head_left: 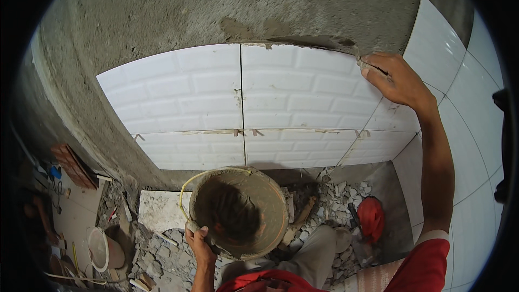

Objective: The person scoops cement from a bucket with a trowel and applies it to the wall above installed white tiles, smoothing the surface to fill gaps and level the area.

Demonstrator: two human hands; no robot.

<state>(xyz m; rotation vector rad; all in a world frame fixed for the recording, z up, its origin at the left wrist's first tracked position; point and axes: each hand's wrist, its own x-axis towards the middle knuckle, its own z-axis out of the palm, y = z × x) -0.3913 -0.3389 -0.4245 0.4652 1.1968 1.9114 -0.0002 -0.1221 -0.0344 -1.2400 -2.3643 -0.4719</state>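
Note:
My left hand (201, 246) grips the mortar-smeared bucket (273, 208) at its left rim, by the yellow handle. Dark mortar (230, 211) lies inside it. My right hand (392, 78) is closed at the upper right corner of a white brick-patterned tile (305, 84), on a small mortar-coated thing that I cannot make out clearly. A dark, wet streak of mortar (311, 40) runs along that tile's top edge, below the rough grey wall (324, 0). Another such tile (173, 92) sits to its left, with small spacers (235, 132) in the seam below.
Rubble (162, 259) covers the floor around my legs, with a pale board (162, 208) and a red bundle (370, 219). At the left are another bucket (108, 249), reddish boards (75, 165) and another person's arm (43, 216). Glossy tiled wall (467, 146) rises at the right.

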